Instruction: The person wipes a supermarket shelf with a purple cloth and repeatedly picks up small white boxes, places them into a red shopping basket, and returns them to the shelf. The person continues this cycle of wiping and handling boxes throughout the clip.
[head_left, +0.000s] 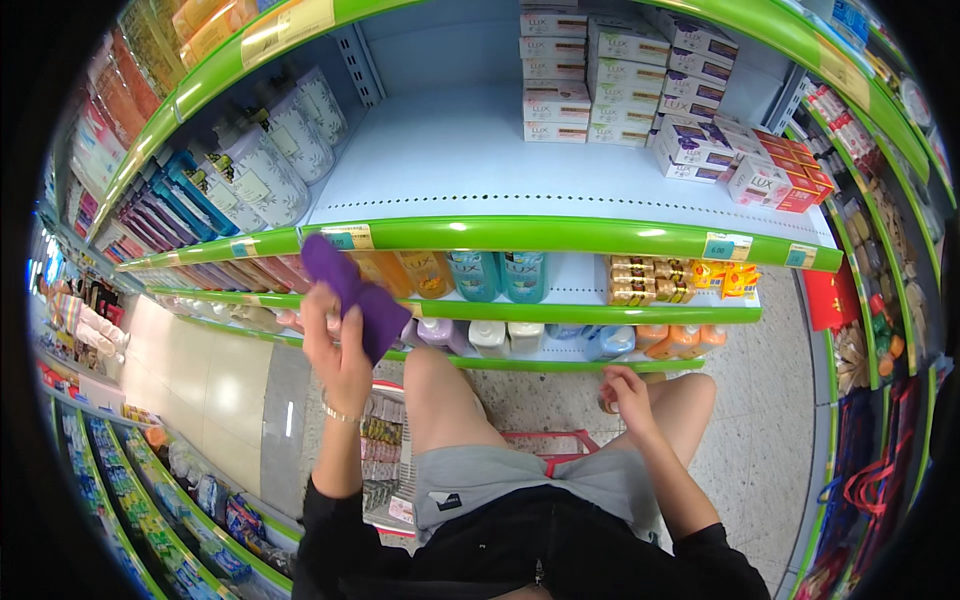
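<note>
A folded purple cloth (367, 300) is pinched in my left hand (337, 345), in front of the green-edged shelves. One end of the cloth overlaps a price label on the shelf's front edge. My right hand (626, 394) hovers by my right thigh with loosely bent fingers, and I see nothing held in it. Above the cloth, a white shelf board (450, 165) bears stacked Lux soap boxes (626, 90) at its right. White pump bottles (262, 176) with a leaf pattern stand at its left.
Below are blue Lux bottles (474, 276), gold-wrapped packs (649, 279) and pump bottles (491, 337). Beside my left leg stands a red-rimmed basket (409, 465) with small packs inside. A red stool-like frame (544, 442) is between my legs. Another person (86, 319) is at the far left.
</note>
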